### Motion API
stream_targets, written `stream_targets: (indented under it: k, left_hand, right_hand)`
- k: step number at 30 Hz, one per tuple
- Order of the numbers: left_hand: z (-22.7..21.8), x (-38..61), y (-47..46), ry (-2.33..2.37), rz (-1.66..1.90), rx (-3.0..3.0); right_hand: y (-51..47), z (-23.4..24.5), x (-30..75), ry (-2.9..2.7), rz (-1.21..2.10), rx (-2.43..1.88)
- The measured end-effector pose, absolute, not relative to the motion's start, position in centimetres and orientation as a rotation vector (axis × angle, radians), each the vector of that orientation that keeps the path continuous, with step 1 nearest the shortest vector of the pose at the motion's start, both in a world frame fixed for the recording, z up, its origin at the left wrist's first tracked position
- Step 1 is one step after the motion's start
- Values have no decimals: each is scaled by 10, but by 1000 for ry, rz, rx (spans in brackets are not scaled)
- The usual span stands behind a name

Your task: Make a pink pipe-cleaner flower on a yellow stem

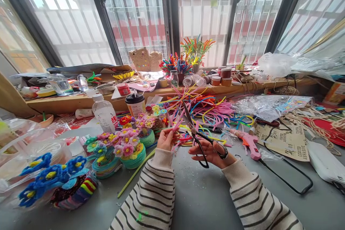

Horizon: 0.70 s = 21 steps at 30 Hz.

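My left hand (165, 139) pinches a small bunch of pink pipe cleaners (176, 126), their ends fanning upward. In my right hand (211, 153) is a pair of black-handled scissors (194, 131), with thumb and fingers at the loops. The scissor blades are parted and point up and away, just right of the pink bunch. Whether the blades touch the pipe cleaners I cannot tell. Behind both hands lies a heap of loose pipe cleaners (212, 109) in pink, orange, yellow and blue. Left of my left hand stand small pots of pipe-cleaner flowers (129, 147).
A pink glue gun (252, 145) with a black cord lies to the right, near sandpaper sheets (285, 142). On the left are a plastic bottle (104, 113), a lidded cup (135, 105) and blue pipe-cleaner flowers (51, 176). Jars (225, 77) line the wooden sill.
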<state>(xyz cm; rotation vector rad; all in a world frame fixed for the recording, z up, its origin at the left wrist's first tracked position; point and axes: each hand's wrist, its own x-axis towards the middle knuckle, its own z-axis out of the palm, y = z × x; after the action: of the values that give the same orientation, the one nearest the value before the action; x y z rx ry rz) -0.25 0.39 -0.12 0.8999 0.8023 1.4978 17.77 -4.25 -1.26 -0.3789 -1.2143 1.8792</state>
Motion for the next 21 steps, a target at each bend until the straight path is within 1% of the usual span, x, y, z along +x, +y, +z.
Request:
stream_targets:
  k: [8, 13, 18, 21]
  left_hand:
    - [1, 2, 0, 918, 1311, 979]
    - [-1, 5, -1, 989, 1344, 1064]
    - [-11, 5, 3, 1137, 1285, 1393]
    - [-17, 6, 4, 1187, 1341, 1579]
  right_hand:
    - [-41, -5, 186, -1115, 1694, -447]
    - [-44, -1, 187, -1145, 1636, -487]
    - [-44, -4, 183, -1106, 1623, -445]
    - [-43, -6, 180, -1058, 1639, -403]
